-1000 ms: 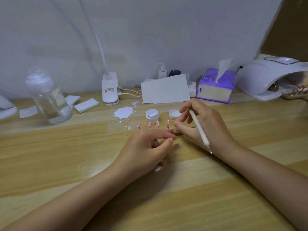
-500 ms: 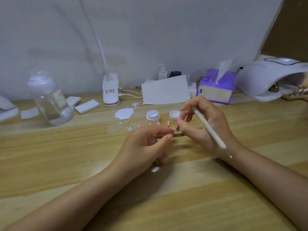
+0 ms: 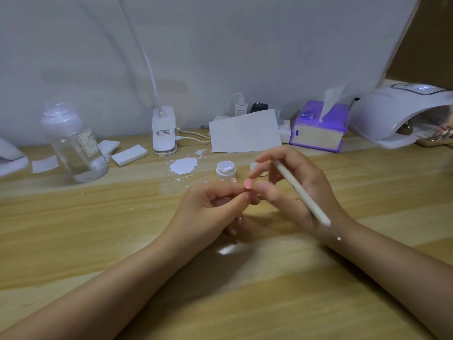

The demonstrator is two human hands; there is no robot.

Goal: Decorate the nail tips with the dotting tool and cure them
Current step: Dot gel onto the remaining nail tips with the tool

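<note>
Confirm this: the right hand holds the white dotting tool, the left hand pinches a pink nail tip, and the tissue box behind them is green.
One detail is wrong. The tissue box is purple, not green, as the head view shows. The rest stands: the right hand holds the white dotting tool, and the left hand pinches a pink nail tip.

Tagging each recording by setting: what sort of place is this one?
Probably a home or small-studio nail-art desk rather than a salon. A curing lamp stands at the far right of the wooden table, an open gel pot sits mid-table, and the right hand holds a dotting tool.
</note>
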